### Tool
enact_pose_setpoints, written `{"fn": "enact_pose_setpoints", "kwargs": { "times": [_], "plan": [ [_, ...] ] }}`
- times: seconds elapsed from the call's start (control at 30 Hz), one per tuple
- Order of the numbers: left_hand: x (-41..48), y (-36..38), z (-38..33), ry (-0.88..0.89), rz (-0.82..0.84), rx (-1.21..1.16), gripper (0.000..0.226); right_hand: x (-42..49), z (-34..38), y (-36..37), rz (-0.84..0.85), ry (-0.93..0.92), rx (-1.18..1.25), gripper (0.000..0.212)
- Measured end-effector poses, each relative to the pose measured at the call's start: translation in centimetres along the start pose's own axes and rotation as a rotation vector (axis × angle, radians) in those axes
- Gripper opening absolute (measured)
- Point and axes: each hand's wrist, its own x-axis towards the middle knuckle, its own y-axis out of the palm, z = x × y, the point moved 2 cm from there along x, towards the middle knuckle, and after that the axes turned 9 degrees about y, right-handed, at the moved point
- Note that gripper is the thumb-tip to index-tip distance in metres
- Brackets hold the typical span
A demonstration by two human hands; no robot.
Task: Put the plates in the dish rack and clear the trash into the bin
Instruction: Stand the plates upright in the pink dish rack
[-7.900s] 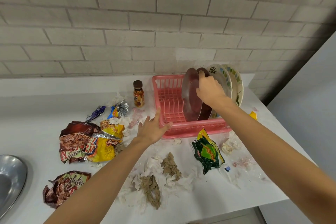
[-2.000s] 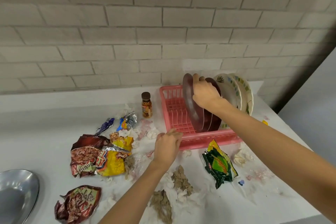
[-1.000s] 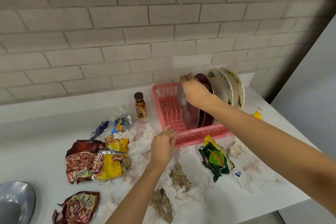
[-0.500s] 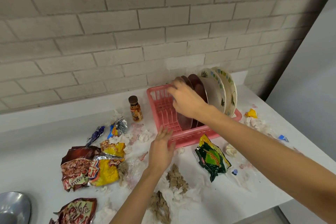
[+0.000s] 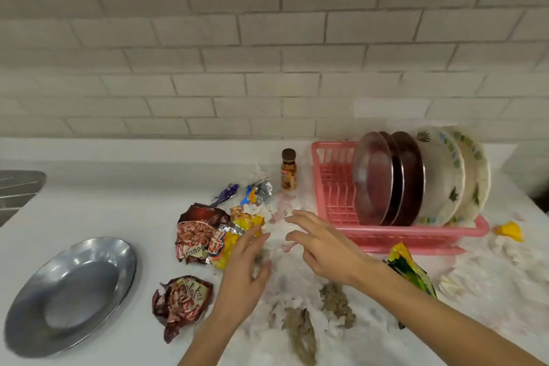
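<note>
- Now, left grip (image 5: 242, 282) and right grip (image 5: 323, 246): both spread, holding nothing.
- We judge wrappers (image 5: 194, 235) light, crinkly: bunch them.
- Steel plate (image 5: 71, 291) stiff, slick: take its rim.

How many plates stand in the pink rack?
5, left to right: a translucent reddish plate, a dark maroon plate, a second maroon plate, a leaf-patterned white plate, a green-patterned white plate. More could hide between.

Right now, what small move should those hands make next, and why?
Probably close the left hand and right hand on what lies under them. Both hover open, holding nothing, over the yellow wrapper and tissue, and five plates already stand in the rack.
</note>
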Motion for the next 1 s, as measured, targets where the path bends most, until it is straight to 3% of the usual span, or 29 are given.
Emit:
{"fn": "enact_pose_setpoints", "kwargs": {
  "times": [0.2,0.33,0.47,0.6,0.7,0.87,1.0],
  "plan": [
    [-6.9,-9.5,4.5,-0.226,-0.267,0.12,0.04,2.6,5.6,3.8,0.145,-0.035,0.305,0.049],
    [-12.0,-15.0,8.7,-0.416,-0.384,0.289,0.032,4.8,9.0,5.9,0.223,-0.021,0.484,0.037],
    [-15.4,-20.3,12.6,-0.718,-0.571,0.389,0.025,6.2,11.6,7.3,0.295,-0.014,0.562,0.029],
    [-17.4,-25.0,16.5,-1.063,-0.571,0.448,0.055,7.3,12.8,7.9,0.318,-0.019,0.578,0.027],
    [-18.1,-26.3,18.1,-1.188,-0.579,0.343,0.075,8.0,13.0,8.0,0.313,-0.006,0.602,0.025],
    [-19.6,-26.9,20.3,-1.224,-0.442,0.329,0.051,8.9,11.7,7.9,0.271,0.009,0.622,0.026],
    [-20.9,-27.3,20.7,-1.254,-0.388,0.324,0.051,9.1,10.6,8.0,0.268,0.04,0.615,0.026]
  ]
}}
